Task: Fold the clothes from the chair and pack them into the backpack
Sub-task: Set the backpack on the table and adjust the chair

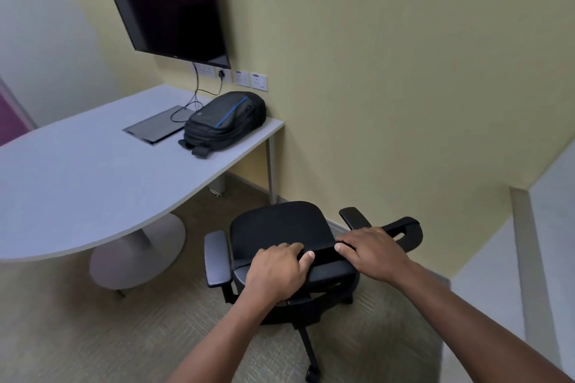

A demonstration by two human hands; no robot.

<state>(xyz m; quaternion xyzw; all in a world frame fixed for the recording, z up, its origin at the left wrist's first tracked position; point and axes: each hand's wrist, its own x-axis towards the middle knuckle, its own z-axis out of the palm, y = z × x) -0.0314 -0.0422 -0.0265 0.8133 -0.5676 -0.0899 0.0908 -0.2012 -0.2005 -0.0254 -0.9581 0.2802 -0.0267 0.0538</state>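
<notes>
Black fabric: dark garment (280, 227) draped over the chair (217, 258) backrest, near centre; hard to separate from the black chair, so its type and edges can't be told.
Left hand: left hand (278, 270) on the near left part of the backrest top, fingers (292, 248) curled over the edge, thumb underneath, gripping the dark material there.
Right hand: right hand (373, 252) just right of it, fingers bent over the same top edge, thumb tucked against it, also gripping.
Why this hold: my read, two grips apart along the top edge let the cloth lift off spread flat, ready for folding.
Chair: turned with its back toward the person, armrests to left and far right, on the carpet.
Backpack: backpack (225, 121) black with a blue stripe, lying flat at the far right end of the white surface (77, 190), well apart from the chair; looks zipped, not certain.
Why there: likely staged beside bare surface area for folding.
Other: dark wall screen (165, 0) above, cable running down to a flat panel left of the backpack.
Progress: judged at the start, nothing packed.
</notes>
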